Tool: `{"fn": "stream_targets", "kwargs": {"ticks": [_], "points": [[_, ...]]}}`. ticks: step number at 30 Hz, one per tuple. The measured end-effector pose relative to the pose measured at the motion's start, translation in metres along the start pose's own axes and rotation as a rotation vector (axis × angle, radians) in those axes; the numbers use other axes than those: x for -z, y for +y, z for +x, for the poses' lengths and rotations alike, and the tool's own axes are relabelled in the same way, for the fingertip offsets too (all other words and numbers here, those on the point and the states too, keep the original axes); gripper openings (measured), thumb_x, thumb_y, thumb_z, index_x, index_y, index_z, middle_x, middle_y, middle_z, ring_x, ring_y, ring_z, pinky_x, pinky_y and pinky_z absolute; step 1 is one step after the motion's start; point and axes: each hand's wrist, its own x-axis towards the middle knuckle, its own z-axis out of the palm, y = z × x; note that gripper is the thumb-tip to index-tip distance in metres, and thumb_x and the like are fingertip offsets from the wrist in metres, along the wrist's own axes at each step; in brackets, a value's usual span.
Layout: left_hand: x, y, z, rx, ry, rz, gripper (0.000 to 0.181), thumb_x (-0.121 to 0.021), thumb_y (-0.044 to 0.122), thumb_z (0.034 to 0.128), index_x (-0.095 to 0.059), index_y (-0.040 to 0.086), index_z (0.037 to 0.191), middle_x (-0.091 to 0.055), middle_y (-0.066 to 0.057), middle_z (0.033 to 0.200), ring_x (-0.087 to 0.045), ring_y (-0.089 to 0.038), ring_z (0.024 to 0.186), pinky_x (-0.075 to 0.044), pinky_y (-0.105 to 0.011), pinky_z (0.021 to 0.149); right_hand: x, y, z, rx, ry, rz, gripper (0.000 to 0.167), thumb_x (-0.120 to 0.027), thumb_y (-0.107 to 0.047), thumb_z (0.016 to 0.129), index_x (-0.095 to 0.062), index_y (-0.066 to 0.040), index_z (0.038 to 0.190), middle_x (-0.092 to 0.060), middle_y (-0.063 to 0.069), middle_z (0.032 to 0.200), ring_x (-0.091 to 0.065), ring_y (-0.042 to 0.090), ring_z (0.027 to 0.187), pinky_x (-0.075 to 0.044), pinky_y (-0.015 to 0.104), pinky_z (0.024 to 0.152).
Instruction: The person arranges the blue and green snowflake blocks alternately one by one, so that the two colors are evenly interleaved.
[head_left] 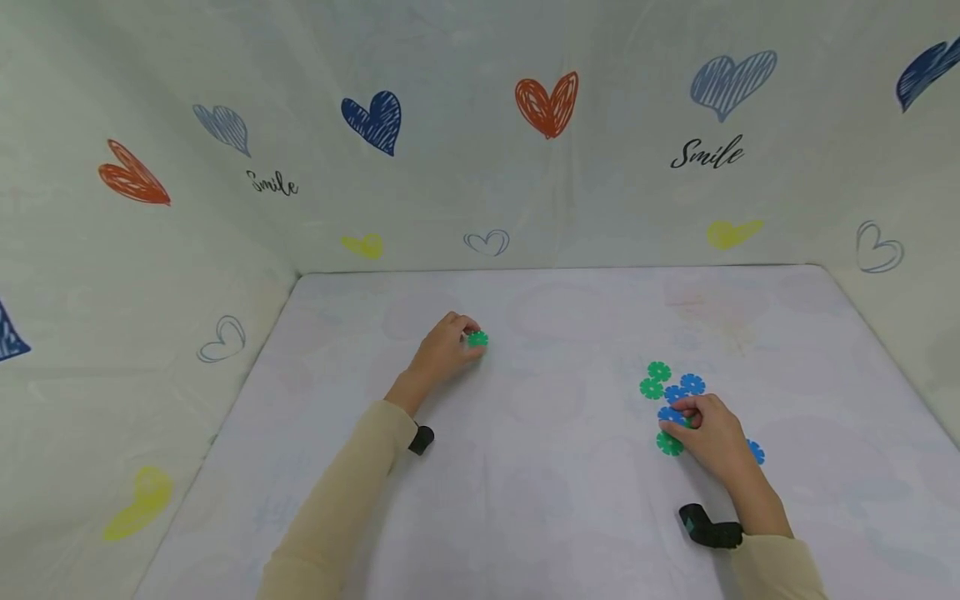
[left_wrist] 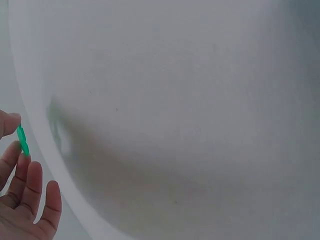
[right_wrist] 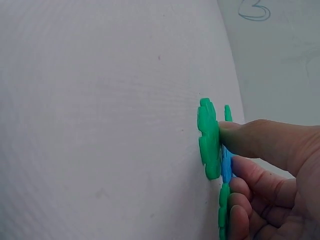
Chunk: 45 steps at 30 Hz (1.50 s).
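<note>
**A pinch on the left, a crowd on the right**

And here we are at the white worktop (head_left: 540,500)! The left hand (head_left: 442,350) is out beyond the middle, toward the far edge, thumb and fingertips pinching one green disc (head_left: 477,338) by its notched rim; its little finger stands free.

Over to the right half, near the right edge, and it's busier: the right hand (head_left: 714,433) is down among the pieces, fingers curled, thumb and forefinger right at a blue disc (head_left: 670,414). Firm pinch or mere touch? From here I can't tell. A lower green disc (head_left: 671,443) lies just nearer the near edge; a pair of green discs (head_left: 659,372) and a pair of blue discs (head_left: 692,383) sit just farther off, and another blue disc (head_left: 756,452) peeks out beside the wrist.

How do they handle? Light, I'd say, thin and stiff like plastic, hardly fragile, perhaps a touch slick on the flat faces. The rim is the place to hold: fingertips on opposite edges, the notches giving some bite.
</note>
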Motion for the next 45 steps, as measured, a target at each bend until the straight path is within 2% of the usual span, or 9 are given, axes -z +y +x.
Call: {"fn": "stream_targets", "kwargs": {"ticks": [6,13,21,28,39,45], "points": [[0.009,-0.017,-0.004,0.018,0.016,0.006,0.031,-0.068,0.021,0.0821,-0.060,0.006,0.108,-0.055,-0.009,0.105,-0.053,-0.023,0.096,-0.045,-0.035,0.086,-0.001,0.001,0.001,-0.001,0.003,-0.003,0.039,-0.066,-0.019,0.085,-0.054,0.008,0.110,-0.049,0.017,0.096,-0.045,0.026,0.085,-0.040,0.028,0.065],[0.018,-0.030,-0.008,0.046,0.028,0.000,0.031,-0.068,0.018,0.0822,-0.060,0.003,0.108,-0.055,-0.011,0.105,-0.054,-0.025,0.096,-0.045,-0.037,0.086,-0.002,0.001,0.000,0.003,0.009,-0.007,0.038,-0.066,-0.019,0.084,-0.055,0.008,0.109,-0.049,0.017,0.096,-0.045,0.025,0.085,-0.040,0.028,0.065],[0.022,-0.046,-0.011,0.091,0.030,0.006,0.030,-0.067,0.018,0.0839,-0.059,0.001,0.107,-0.054,-0.014,0.107,-0.054,-0.026,0.097,-0.045,-0.038,0.088,-0.003,0.001,0.000,0.017,0.021,-0.016,0.036,-0.066,-0.018,0.084,-0.056,0.008,0.108,-0.050,0.017,0.096,-0.046,0.025,0.085,-0.040,0.028,0.065],[0.026,-0.051,-0.013,0.108,0.029,-0.008,0.030,-0.066,0.017,0.0845,-0.059,0.000,0.108,-0.054,-0.015,0.106,-0.053,-0.026,0.096,-0.045,-0.039,0.086,-0.001,-0.002,-0.001,0.007,0.017,-0.019,0.037,-0.066,-0.018,0.084,-0.055,0.008,0.108,-0.049,0.017,0.097,-0.045,0.025,0.085,-0.040,0.027,0.065],[0.026,-0.054,-0.011,0.107,-0.045,-0.007,0.029,-0.065,0.016,0.0858,-0.060,-0.001,0.109,-0.054,-0.015,0.103,-0.052,-0.026,0.094,-0.044,-0.039,0.087,0.001,-0.002,-0.002,0.023,0.025,-0.021,0.036,-0.066,-0.018,0.084,-0.055,0.008,0.107,-0.049,0.017,0.096,-0.045,0.025,0.084,-0.039,0.024,0.063],[0.026,-0.055,-0.012,0.111,-0.061,-0.023,0.028,-0.064,0.013,0.0865,-0.059,-0.001,0.110,-0.052,-0.017,0.106,-0.051,-0.027,0.096,-0.043,-0.040,0.089,0.000,-0.004,-0.002,0.019,0.025,-0.018,0.036,-0.066,-0.017,0.084,-0.055,0.008,0.108,-0.049,0.017,0.096,-0.045,0.025,0.084,-0.039,0.026,0.065]]}}
